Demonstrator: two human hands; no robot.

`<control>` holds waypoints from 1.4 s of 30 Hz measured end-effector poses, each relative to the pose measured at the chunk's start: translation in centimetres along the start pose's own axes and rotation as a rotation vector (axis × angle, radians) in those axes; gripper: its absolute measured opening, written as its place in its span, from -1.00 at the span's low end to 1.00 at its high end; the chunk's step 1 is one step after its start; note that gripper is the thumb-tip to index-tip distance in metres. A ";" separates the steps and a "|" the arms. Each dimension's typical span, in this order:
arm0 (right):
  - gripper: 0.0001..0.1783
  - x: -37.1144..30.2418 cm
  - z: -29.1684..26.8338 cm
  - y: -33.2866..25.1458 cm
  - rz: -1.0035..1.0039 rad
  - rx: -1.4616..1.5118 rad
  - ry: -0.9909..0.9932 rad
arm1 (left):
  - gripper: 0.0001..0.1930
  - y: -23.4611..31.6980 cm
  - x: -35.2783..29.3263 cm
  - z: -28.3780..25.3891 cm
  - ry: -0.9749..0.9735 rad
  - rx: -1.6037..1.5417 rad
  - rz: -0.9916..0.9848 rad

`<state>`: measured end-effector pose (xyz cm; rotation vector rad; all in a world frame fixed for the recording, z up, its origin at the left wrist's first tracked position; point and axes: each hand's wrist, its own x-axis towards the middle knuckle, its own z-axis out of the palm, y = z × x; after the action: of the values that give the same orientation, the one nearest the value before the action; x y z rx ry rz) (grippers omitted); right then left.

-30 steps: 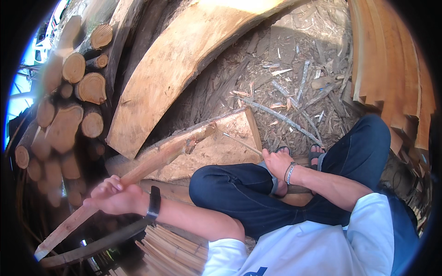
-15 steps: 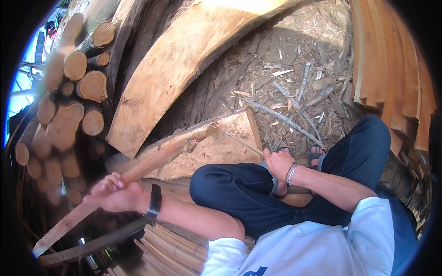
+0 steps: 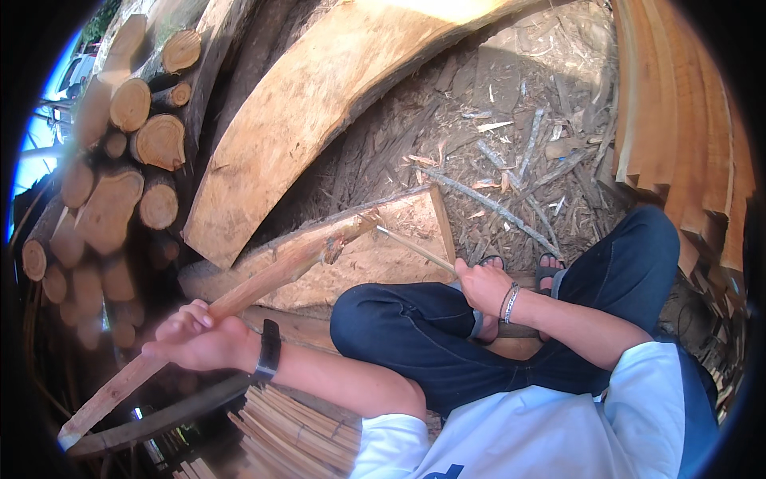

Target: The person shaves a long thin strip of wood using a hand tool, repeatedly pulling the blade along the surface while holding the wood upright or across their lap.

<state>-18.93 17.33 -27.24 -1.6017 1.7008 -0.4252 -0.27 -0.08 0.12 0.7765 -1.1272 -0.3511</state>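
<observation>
Your left hand (image 3: 203, 342) stretched outward, fingers clamped round the pole (image 3: 267, 283), which ran out past both sides | your right hand (image 3: 483, 287) angled inward, fingers closed on the thin tool (image 3: 419, 253), its tip just beside the pole's far end

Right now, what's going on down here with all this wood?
The left hand grips a long wooden pole partway along, with the pole's far end over a wooden slab. The right hand holds a thin, stick-like tool, its tip close to that far end; whether they touch is hard to tell. Cut logs are stacked at the left, planks at the right.
</observation>
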 end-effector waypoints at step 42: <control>-0.77 -0.3 -1.0 -1.0 -0.004 -0.013 0.025 | -0.45 0.3 0.0 -0.2 -0.009 0.001 -0.008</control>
<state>-18.88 17.23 -25.79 -1.6162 1.7223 -0.4388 -0.12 0.26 0.31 0.7810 -1.1324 -0.3615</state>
